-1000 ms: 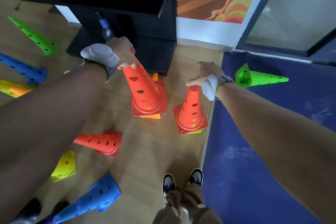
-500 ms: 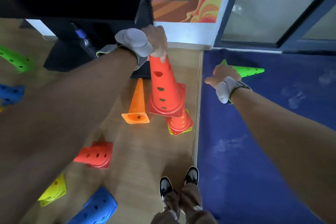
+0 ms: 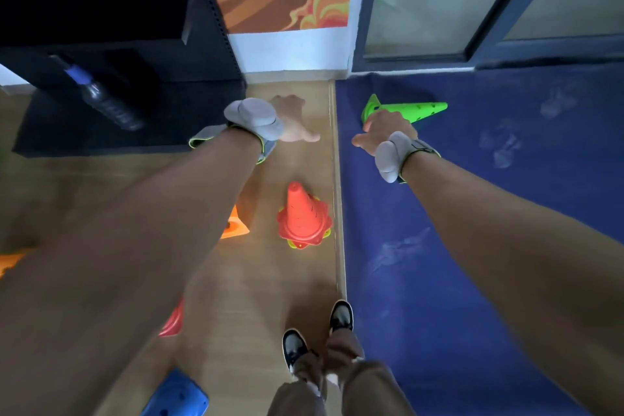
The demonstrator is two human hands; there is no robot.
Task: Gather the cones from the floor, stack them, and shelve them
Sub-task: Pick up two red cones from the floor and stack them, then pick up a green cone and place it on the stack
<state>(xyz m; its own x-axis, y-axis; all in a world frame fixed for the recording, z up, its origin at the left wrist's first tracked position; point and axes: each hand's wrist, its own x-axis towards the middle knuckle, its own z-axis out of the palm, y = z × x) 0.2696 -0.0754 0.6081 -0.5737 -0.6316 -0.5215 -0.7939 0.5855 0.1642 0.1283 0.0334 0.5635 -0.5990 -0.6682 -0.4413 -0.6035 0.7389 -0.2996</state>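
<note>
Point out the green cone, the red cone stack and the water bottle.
green cone (image 3: 417, 110): head view, on its side wall.
red cone stack (image 3: 301, 213): head view, on the top cone's wall.
water bottle (image 3: 108, 105): head view, on its clear body.

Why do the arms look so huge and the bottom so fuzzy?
Head view: the wide-angle lens stretches things near the edges, so the arms balloon toward the corners; the shoes and blue cone are smeared, while the red cone stack in the middle looks sharper.
</note>
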